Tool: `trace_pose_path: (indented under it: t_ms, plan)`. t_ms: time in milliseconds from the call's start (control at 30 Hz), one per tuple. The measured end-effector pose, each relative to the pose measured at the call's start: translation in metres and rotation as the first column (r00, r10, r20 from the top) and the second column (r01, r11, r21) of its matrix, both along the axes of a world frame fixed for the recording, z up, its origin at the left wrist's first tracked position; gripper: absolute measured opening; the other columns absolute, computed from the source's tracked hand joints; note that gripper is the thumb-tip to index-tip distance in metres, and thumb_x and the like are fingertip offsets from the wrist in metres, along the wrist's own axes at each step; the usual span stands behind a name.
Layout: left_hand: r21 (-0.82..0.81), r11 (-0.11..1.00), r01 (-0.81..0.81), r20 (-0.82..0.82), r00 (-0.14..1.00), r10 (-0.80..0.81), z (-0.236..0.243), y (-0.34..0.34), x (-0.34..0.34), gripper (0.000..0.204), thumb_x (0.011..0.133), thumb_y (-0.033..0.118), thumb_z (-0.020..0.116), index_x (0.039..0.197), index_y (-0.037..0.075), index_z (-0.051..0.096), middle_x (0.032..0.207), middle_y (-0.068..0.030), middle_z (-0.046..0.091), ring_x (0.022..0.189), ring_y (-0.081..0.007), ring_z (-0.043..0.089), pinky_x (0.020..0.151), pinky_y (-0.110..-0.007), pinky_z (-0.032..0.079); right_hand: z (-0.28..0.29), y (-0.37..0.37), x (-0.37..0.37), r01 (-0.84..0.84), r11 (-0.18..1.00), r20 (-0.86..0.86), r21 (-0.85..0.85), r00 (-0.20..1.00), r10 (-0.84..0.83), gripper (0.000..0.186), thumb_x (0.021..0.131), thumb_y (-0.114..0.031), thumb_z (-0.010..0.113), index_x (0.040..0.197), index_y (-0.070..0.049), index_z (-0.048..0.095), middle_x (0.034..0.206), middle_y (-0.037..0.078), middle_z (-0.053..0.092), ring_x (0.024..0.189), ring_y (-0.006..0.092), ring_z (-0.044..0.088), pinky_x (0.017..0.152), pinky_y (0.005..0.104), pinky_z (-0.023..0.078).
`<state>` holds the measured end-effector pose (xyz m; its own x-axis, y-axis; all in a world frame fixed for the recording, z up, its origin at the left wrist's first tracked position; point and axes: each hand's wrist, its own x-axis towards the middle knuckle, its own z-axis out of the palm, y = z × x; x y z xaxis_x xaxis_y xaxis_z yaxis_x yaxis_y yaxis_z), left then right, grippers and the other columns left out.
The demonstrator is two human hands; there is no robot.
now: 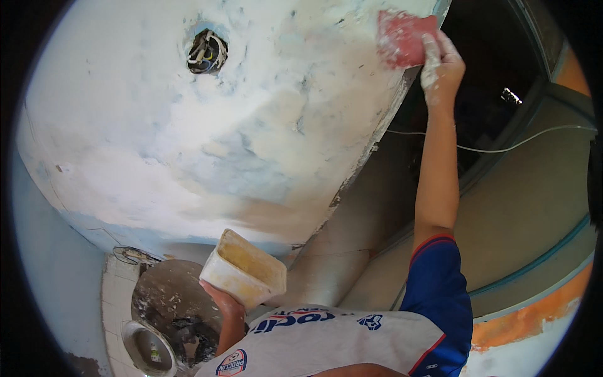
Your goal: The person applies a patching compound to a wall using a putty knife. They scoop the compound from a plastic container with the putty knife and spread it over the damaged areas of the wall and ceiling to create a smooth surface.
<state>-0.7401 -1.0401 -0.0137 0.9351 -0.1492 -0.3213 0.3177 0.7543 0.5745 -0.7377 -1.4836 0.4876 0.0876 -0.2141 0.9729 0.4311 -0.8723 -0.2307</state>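
Observation:
My right hand (443,72), dusted with white paste, grips a red flat spreader (402,41) smeared with white. The spreader lies against the patched white wall (257,107) at its upper right edge, beside the dark opening. Low in the view, my left hand (223,296) holds a cream rectangular plastic tub (251,276) from below and the side; its inside looks yellowish, and I cannot tell how much is in it.
An electrical box with loose wires (206,53) is set in the wall. A white cable (490,149) crosses the opening (483,63) at right. At lower left are a round stained surface (160,289), black plastic (191,333) and a metal basin (147,349).

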Motion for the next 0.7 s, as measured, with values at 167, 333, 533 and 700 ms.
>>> trace_pose_path:
  t_ms: [167,333,533,700]
  plan:
    - [-0.034,0.999,-0.005,-0.064,0.998,0.003,0.003,-0.016,-0.002,0.083,0.100,0.074,0.022,0.153,0.013,0.037,0.153,-0.0106,0.044,0.139,-0.0322,0.044,0.114,-0.044,0.036,0.024,0.008,-0.022,-0.226,0.973,-0.142,0.035,0.963,0.229,0.038,0.096,-0.011,0.071,0.126,0.011,0.063,0.112,0.010,0.071,0.098,0.0100,0.063,0.087,0.0223,0.050]
    - [-0.077,0.997,-0.011,0.030,0.999,0.013,0.013,-0.030,0.000,0.082,0.100,0.074,0.024,0.152,0.011,0.038,0.152,-0.0105,0.045,0.138,-0.0310,0.045,0.114,-0.043,0.037,0.031,0.002,-0.013,-0.221,0.975,-0.400,0.025,0.892,0.212,0.038,0.095,-0.013,0.073,0.125,0.008,0.066,0.115,0.008,0.069,0.101,0.0110,0.062,0.090,0.0243,0.050]
    - [-0.093,0.995,-0.047,0.017,0.999,0.049,0.017,-0.048,-0.013,0.081,0.100,0.072,0.023,0.151,0.011,0.039,0.152,-0.0096,0.046,0.138,-0.0311,0.045,0.115,-0.043,0.037,0.055,0.020,-0.006,-0.134,0.972,-0.473,-0.193,0.880,0.028,0.033,0.098,-0.018,0.068,0.123,0.004,0.068,0.107,0.009,0.074,0.093,0.0115,0.066,0.086,0.0246,0.052]
    - [-0.079,0.997,-0.010,-0.104,0.995,0.002,0.022,-0.061,-0.028,0.082,0.100,0.073,0.022,0.152,0.011,0.039,0.152,-0.0103,0.046,0.138,-0.0315,0.046,0.115,-0.043,0.036,0.063,0.051,-0.011,0.060,0.894,-0.352,-0.443,0.906,-0.236,0.027,0.094,-0.008,0.067,0.114,0.009,0.068,0.098,0.010,0.075,0.088,0.0125,0.065,0.082,0.0292,0.052]
